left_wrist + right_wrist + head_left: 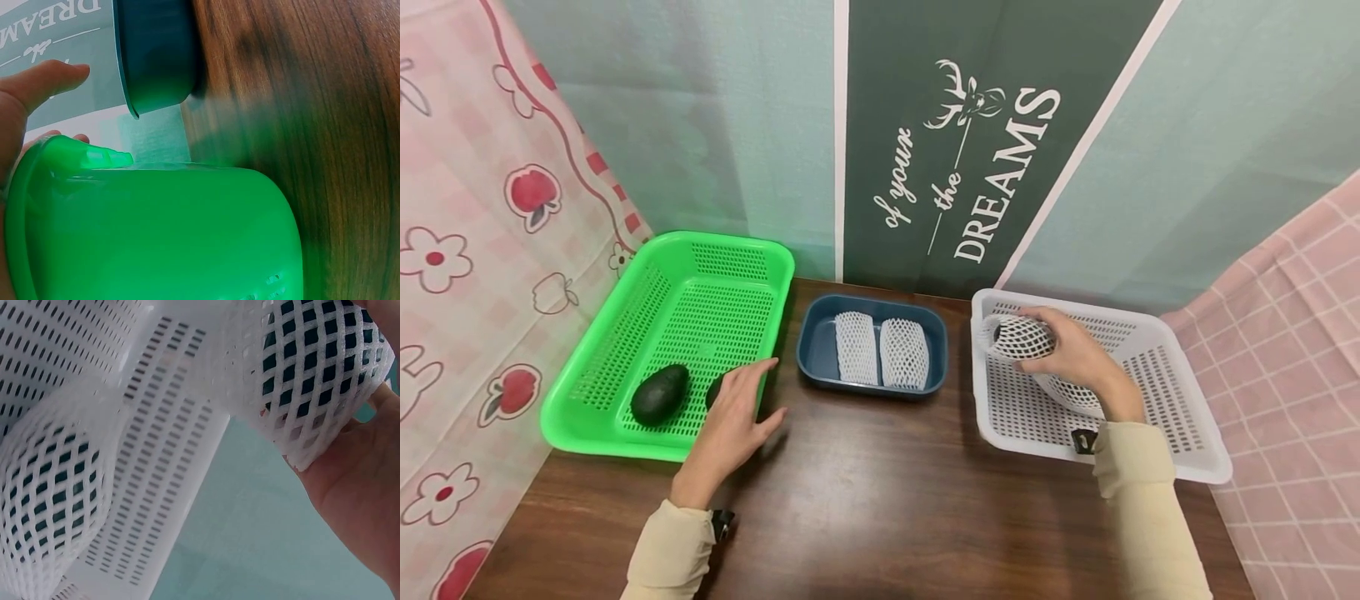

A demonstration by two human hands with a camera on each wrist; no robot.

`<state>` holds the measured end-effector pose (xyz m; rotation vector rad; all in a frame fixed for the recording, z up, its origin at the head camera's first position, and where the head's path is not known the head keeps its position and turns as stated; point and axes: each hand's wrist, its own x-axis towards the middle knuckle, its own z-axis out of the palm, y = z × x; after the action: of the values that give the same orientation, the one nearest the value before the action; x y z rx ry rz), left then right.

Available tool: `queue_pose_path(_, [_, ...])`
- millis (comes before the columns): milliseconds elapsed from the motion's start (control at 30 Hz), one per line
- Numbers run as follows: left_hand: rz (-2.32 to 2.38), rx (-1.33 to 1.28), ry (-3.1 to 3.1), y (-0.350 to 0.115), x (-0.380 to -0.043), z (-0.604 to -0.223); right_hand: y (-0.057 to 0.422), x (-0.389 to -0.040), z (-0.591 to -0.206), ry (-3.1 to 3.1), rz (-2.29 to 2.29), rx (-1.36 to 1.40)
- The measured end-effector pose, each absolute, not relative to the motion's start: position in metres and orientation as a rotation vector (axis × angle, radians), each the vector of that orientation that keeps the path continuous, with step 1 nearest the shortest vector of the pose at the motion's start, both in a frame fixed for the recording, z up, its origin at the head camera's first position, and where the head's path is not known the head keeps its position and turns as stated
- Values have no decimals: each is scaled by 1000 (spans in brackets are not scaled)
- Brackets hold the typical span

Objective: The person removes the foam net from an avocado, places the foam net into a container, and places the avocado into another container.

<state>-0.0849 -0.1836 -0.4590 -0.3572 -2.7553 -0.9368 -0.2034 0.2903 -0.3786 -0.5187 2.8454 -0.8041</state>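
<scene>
My right hand (1078, 358) grips a dark avocado in a white foam net sleeve (1024, 337), above the left part of the white basket (1213, 471). Beneath that hand, a second netted avocado (53, 500) lies in the basket, partly hidden in the head view. At the green basket (617, 450), my left hand (730, 425) is over the right rim, its thumb spread away from the fingers. One bare avocado (660, 395) lies inside; another dark avocado (712, 392) is mostly covered by the left hand. Whether the left fingers touch it cannot be seen.
Between the baskets stands a blue tray (820, 379) holding two flat white foam net sleeves (856, 348). All three containers are on a brown wooden table (887, 500). Curtains hang behind and at both sides.
</scene>
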Motion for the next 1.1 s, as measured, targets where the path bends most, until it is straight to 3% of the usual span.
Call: queue_pose_path(1100, [-921, -375, -2730, -184, -85, -460, 231, -154, -379, 2850, -818, -721])
